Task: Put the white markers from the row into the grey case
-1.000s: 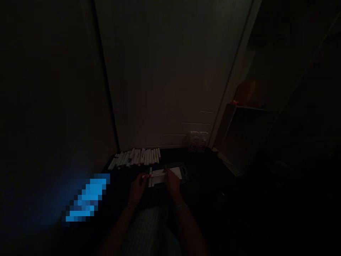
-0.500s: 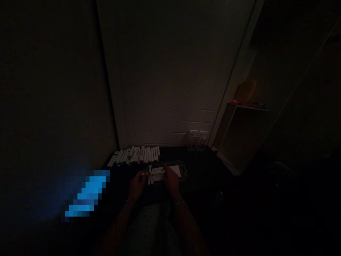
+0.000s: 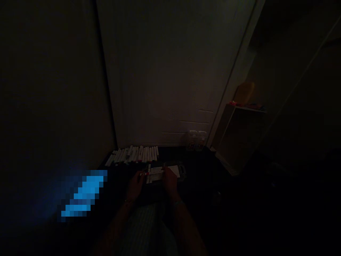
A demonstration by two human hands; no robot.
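Both hands hold one white marker (image 3: 156, 172) with a red band, level above an open case (image 3: 182, 170). My left hand (image 3: 136, 185) pinches its left end. My right hand (image 3: 169, 181) is closed round the right end, with the fingertips partly hidden. Beneath the marker, another white marker (image 3: 149, 179) stands crosswise at the case's left side. A white sheet or card (image 3: 175, 170) shows inside the case, by my right hand. Darkness hides most of the case's edges.
A row of several white markers (image 3: 144, 154) lies at the back left against the wall. Two clear plastic cases (image 3: 196, 140) stand at the back right. A pixelated bright blue patch (image 3: 86, 192) glows at left. Farther right, a cabinet (image 3: 239, 135) carries an orange object (image 3: 244, 92).
The whole view has shifted slightly and grown a little darker. Both hands keep their grip on the marker, in nearly the same place over the case.
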